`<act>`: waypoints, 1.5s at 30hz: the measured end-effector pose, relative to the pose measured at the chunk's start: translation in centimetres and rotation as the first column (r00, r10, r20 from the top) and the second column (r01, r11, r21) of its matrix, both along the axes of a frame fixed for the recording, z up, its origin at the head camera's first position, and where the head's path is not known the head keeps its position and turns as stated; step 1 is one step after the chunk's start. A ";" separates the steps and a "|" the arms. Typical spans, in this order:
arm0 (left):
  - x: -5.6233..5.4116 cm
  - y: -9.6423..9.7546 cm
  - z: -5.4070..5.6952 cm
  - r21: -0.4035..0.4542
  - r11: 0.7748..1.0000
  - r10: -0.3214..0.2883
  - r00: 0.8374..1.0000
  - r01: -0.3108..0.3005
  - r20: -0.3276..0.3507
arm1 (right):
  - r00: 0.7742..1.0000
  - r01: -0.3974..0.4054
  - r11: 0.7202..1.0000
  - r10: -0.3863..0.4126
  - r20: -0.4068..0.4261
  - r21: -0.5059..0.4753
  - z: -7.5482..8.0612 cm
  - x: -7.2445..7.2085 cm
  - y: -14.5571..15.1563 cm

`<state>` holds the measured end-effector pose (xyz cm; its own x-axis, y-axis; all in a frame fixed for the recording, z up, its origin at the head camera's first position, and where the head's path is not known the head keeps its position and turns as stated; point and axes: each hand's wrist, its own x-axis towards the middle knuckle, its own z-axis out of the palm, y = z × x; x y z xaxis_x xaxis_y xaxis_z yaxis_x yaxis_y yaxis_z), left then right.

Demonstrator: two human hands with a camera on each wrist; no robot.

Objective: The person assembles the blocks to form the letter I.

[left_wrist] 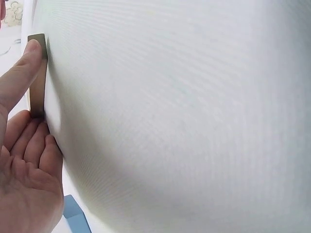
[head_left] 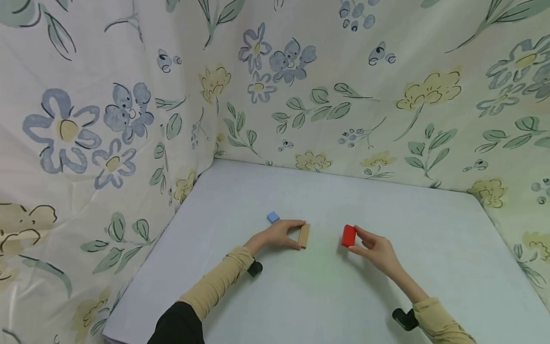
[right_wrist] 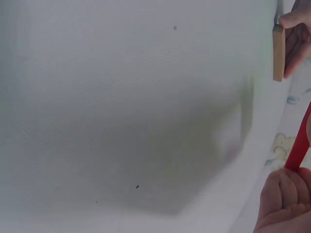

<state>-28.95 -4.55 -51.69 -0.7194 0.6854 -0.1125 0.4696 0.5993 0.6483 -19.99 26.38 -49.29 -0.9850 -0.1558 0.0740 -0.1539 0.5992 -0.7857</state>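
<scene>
White cloth covers the table, and flowery sheets hang all around it. Only the head view shows the whole table with both arms reaching in. The left wrist view shows the little blue block just beside the palm. The left hand pinches the long wooden block between thumb and fingers. The right hand holds the red block by its fingertips. Both blocks sit near the middle of the table.
</scene>
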 end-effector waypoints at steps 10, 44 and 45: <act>0.1 0.1 0.2 -0.008 1.000 0.015 1.000 -0.015 0.001 | 1.000 -0.016 1.000 0.016 0.010 -0.020 0.6 0.2 -1.0; 0.1 0.1 0.2 -0.008 1.000 0.013 1.000 -0.013 0.007 | 0.996 -0.044 0.998 0.047 0.073 -0.038 -0.3 0.4 -3.0; 0.1 0.1 0.2 -0.004 1.000 0.013 1.000 -0.013 0.010 | 0.996 -0.046 0.998 0.049 0.075 -0.040 -0.3 0.4 -3.0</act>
<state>-28.86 -4.48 -51.51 -0.7270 0.6757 -0.1222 0.4553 0.6076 0.6508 -19.61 23.36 -49.59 -0.9796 -0.2009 0.0064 -0.1205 0.5616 -0.8186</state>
